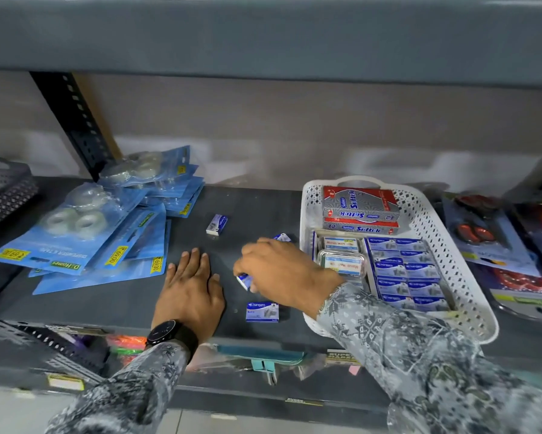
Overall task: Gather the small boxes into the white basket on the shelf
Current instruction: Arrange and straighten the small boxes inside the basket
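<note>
A white perforated basket (pixel 445 242) stands on the dark shelf at the right, holding rows of small blue boxes (pixel 404 270), two clear cases and two red-and-grey Softek boxes. My right hand (pixel 282 270) hovers just left of the basket, fingers closed on a small blue-and-white box (pixel 244 280). Another blue box (pixel 282 237) peeks out behind that hand. One small box (pixel 217 224) lies farther back at the middle of the shelf, and one (pixel 262 311) lies near the front edge. My left hand (pixel 189 288) rests flat on the shelf, fingers spread, holding nothing.
Blue packs of clear tape rolls (pixel 84 233) pile up at the left. A grey perforated basket (pixel 3 195) sits at the far left. Packaged scissors (pixel 482 236) lie right of the white basket. An upper shelf (pixel 263 36) overhangs the space.
</note>
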A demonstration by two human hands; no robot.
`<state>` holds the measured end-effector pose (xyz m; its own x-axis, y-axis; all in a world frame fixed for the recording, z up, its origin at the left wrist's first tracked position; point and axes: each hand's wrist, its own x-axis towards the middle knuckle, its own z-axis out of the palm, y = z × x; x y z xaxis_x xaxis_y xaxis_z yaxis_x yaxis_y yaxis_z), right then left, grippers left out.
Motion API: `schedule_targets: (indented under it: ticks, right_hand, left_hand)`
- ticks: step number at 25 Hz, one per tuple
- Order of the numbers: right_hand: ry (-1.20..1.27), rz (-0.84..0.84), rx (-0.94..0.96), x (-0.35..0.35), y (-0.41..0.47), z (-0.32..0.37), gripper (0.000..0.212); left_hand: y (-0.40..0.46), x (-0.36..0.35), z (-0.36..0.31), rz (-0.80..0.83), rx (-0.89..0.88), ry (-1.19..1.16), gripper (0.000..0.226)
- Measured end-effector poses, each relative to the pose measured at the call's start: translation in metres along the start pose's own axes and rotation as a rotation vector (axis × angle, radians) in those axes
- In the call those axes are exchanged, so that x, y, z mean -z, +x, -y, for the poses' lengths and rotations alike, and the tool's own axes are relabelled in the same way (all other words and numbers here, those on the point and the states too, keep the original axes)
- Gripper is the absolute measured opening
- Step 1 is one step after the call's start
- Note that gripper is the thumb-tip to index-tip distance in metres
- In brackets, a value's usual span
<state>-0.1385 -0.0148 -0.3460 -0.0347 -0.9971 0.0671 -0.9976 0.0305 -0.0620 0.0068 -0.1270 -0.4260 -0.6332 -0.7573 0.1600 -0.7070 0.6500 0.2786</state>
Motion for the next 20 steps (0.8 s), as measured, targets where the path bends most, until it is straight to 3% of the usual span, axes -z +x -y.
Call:
schedule_targets:
  ticks: [6, 13, 20]
  right_hand:
    - [-0.001, -0.360, -0.256, 0.036, -0.059, -0.024, 0.032]
    - [0.103, 0.003, -0.736, 0.051, -0.158, -0.089, 0.028]
    - [0.111, 0.003, -0.733, 0.030, -0.172, -0.103, 0.035]
  left_hand:
    - [0.000, 0.002, -0.002, 0.002, -0.008, -0.007, 0.069]
    - [0.000, 0.001, -0.001, 0.032, -0.014, 0.023, 0.070]
    - [0.001, 0.001, 0.001, 0.040, -0.022, 0.036, 0.073]
